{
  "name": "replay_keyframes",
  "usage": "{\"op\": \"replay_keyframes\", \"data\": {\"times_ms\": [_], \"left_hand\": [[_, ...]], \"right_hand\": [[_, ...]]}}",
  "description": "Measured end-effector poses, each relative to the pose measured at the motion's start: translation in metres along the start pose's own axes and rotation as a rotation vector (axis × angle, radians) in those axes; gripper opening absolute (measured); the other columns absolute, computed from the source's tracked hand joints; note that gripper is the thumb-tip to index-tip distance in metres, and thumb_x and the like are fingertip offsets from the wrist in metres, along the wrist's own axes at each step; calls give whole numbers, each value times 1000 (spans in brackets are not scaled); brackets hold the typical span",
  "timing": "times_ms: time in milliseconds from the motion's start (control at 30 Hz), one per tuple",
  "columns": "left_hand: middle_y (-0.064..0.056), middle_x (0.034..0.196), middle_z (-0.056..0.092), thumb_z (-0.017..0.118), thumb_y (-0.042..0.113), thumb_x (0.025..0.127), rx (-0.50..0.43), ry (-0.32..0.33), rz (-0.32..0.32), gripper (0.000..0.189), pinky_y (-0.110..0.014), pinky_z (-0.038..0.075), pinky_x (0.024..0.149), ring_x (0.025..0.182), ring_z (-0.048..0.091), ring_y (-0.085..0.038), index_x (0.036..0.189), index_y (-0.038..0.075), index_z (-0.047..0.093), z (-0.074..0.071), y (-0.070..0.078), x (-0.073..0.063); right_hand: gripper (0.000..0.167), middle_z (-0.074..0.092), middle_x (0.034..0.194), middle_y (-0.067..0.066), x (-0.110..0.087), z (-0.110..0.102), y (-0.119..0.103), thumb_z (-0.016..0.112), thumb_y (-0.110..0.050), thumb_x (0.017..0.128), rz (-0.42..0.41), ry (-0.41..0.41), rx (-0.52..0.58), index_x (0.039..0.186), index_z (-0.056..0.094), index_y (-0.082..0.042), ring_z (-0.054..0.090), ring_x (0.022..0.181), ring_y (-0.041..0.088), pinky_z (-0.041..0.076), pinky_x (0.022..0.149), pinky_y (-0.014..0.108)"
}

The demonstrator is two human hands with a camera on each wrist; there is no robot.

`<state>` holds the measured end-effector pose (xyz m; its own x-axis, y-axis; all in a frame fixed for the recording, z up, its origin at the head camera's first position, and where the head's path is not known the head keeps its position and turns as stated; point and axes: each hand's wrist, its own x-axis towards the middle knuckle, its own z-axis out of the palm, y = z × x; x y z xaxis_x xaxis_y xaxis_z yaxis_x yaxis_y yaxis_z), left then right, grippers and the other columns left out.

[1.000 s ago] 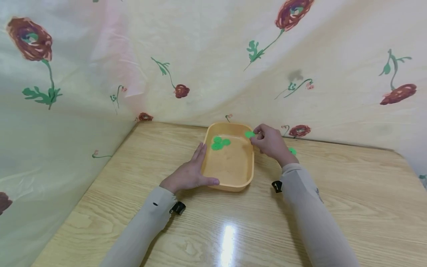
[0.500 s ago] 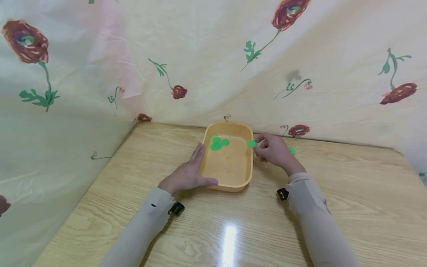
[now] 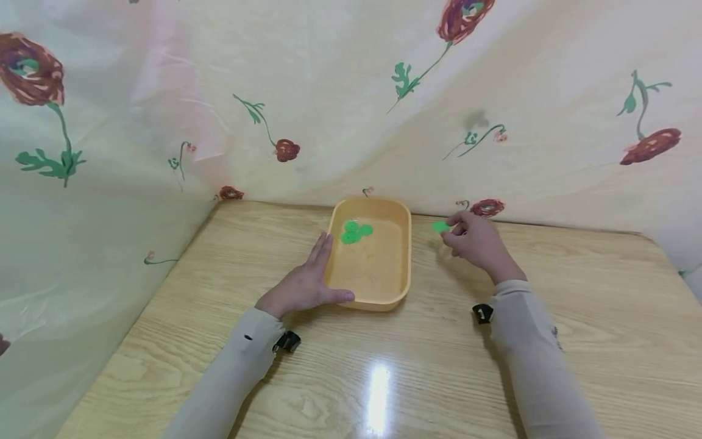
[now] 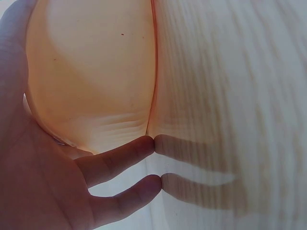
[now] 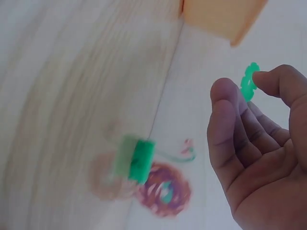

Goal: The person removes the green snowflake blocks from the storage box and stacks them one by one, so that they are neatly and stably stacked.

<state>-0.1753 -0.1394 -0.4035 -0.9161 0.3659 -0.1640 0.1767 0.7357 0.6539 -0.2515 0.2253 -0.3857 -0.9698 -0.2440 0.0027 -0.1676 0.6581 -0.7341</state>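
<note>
My right hand [image 3: 476,241] pinches a green notched plastic disc [image 3: 440,226] between thumb and fingertips, to the right of the yellow-orange tray [image 3: 408,256]. In the right wrist view, the disc [image 5: 249,82] is seen nearly edge-on. My left hand [image 3: 303,282] lies against the tray's near left corner, its fingers straight along the side wall and the thumb over the near rim. Two of its fingertips meet the tabletop in the left wrist view. Inside the tray, several green discs [image 3: 352,233] lie together toward the far left.
A blurred green piece [image 5: 141,160] stands on the wood-grain table [image 3: 329,378] near the wall covering; my right hand hides it in the head view. The flower-patterned sheet [image 3: 329,122] rises right behind the tray and along the left side.
My right hand has carried the disc from over the tray's far right part, across the rim, to the right outside it. The left hand stays on the tray. The head view has shifted slightly.
</note>
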Motion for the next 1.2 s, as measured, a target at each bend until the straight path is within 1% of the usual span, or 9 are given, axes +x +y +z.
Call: {"op": "replay_keyframes", "data": {"times_ms": [200,300,400,600,867,1067,1133,1200], "left_hand": [[3,168,-17,79,62,78,-1,0,-6,131,-51,38,108,148,23,-35,161,21,-13,1,0,0],[1,168,-16,79,62,78,2,4,-2,130,-51,39,107,148,23,-36,161,21,-13,2,-1,1],[1,168,-16,79,61,79,3,6,4,130,-51,40,106,147,25,-37,161,21,-13,3,-3,2],[1,168,-16,79,61,79,0,11,10,130,-52,41,105,146,26,-39,161,21,-12,6,-5,4],[0,168,-17,79,62,78,9,17,7,131,-53,41,104,146,26,-39,161,20,-13,5,-4,5],[1,168,-17,80,61,78,2,12,-3,130,-54,38,107,148,22,-38,161,21,-13,6,-3,5],[1,168,-17,79,61,79,5,13,-4,130,-54,39,106,147,24,-39,161,22,-13,6,-4,4],[1,168,-17,79,61,79,10,14,-4,130,-54,42,104,144,30,-40,162,22,-13,5,-4,3]], "right_hand": [[45,68,101,21,-6,-19,25,62,-26,101,72,62,91,133,52,4,70,73,25,57,64,32],[46,68,99,22,-7,-23,37,62,-26,102,95,99,133,133,51,6,71,71,23,58,64,32],[47,67,99,23,-8,-26,49,62,-26,102,113,116,167,133,50,7,71,71,22,59,65,33],[49,67,99,21,-11,-27,65,61,-27,102,155,114,141,136,51,7,68,71,17,58,65,33],[47,69,93,18,-12,-28,74,61,-23,101,172,95,151,133,49,10,68,70,17,58,63,33],[44,68,92,17,-14,-26,73,62,-20,101,165,83,138,131,51,10,66,69,16,57,62,32],[43,68,92,18,-14,-25,72,62,-19,101,158,79,125,131,52,10,66,69,16,56,61,31],[41,67,92,17,-13,-23,71,62,-18,100,151,79,96,130,53,9,65,69,17,55,60,31]]}}
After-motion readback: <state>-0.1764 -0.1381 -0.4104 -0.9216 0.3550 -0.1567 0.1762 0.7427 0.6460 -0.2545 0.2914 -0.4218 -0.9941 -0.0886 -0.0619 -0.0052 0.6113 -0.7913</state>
